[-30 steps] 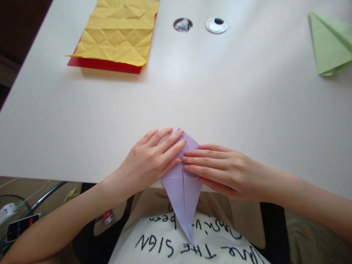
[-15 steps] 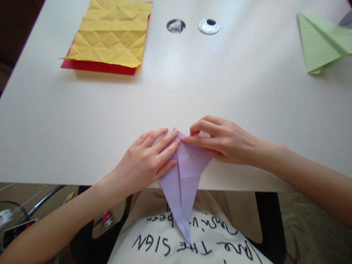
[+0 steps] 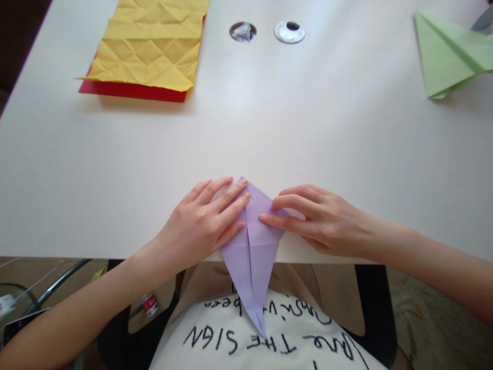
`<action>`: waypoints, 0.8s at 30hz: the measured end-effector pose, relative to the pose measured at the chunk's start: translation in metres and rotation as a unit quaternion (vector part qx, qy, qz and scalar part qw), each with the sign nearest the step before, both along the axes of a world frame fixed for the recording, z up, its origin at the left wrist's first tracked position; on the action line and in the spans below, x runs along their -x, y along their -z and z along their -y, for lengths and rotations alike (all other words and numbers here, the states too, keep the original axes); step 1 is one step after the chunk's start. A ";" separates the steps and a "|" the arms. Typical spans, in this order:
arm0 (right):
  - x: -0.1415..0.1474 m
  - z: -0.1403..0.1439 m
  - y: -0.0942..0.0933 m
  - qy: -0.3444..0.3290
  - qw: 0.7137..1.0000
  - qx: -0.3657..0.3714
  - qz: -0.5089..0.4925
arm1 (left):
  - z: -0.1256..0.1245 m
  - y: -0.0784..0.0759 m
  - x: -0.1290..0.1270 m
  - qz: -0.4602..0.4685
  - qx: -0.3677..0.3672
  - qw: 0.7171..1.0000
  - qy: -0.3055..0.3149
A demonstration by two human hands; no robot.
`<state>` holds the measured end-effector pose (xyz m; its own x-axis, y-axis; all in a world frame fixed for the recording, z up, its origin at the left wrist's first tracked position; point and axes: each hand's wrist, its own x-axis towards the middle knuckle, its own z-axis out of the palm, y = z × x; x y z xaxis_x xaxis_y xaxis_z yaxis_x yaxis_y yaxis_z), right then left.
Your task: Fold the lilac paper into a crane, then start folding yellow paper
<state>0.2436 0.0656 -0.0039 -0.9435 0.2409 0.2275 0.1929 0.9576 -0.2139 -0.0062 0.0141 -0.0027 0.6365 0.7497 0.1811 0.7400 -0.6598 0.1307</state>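
Head view: a lilac paper folded into a long kite shape point(image 3: 252, 241) lies at the near edge of the white table point(image 3: 269, 133), its narrow tip hanging over the edge above the person's lettered shirt. The left hand point(image 3: 200, 226) lies flat on the paper's left flap, fingers straight and pressed together. The right hand point(image 3: 319, 218) rests on the right flap, fingers bent, fingertips point(image 3: 265, 218) pressing the fold near the centre crease. Well apart, at the far left, a creased yellow paper sheet point(image 3: 150, 46) lies on a red sheet point(image 3: 131, 91); two round table holes point(image 3: 242, 31) sit beyond; a folded green paper point(image 3: 447, 51) lies far right. Nothing lies between these and the hands.
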 end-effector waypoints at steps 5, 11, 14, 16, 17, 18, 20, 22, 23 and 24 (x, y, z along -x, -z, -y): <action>-0.010 0.022 -0.001 -0.006 0.999 0.036 -0.002 | 0.001 0.000 0.000 -0.007 -0.006 1.000 0.000; -0.009 0.018 -0.001 0.009 1.000 0.020 0.002 | -0.010 -0.002 -0.001 -0.028 0.003 0.999 -0.016; -0.005 0.000 0.000 0.032 0.999 0.001 0.007 | -0.028 -0.001 -0.003 -0.042 0.007 0.998 -0.038; -0.001 -0.011 0.000 0.036 0.999 -0.007 -0.007 | -0.041 0.001 -0.002 -0.036 -0.002 0.999 -0.033; 0.001 -0.015 0.000 0.035 0.999 -0.003 -0.014 | -0.046 0.003 -0.002 -0.025 -0.014 0.999 -0.021; 0.003 -0.019 0.000 0.032 0.999 0.007 -0.016 | -0.049 0.004 -0.001 -0.015 -0.023 1.000 -0.006; 0.007 -0.023 0.000 0.022 0.999 0.038 -0.017 | -0.052 0.007 0.001 0.006 -0.039 0.999 0.032; 0.009 -0.024 0.000 0.014 0.998 0.065 -0.019 | -0.051 0.008 0.003 0.023 -0.047 0.996 0.067; 0.009 -0.024 0.001 0.011 0.997 0.072 -0.022 | -0.050 0.008 0.005 0.028 -0.047 0.995 0.082; 0.009 -0.024 0.001 0.009 0.997 0.076 -0.026 | -0.048 0.008 0.006 0.032 -0.044 0.994 0.096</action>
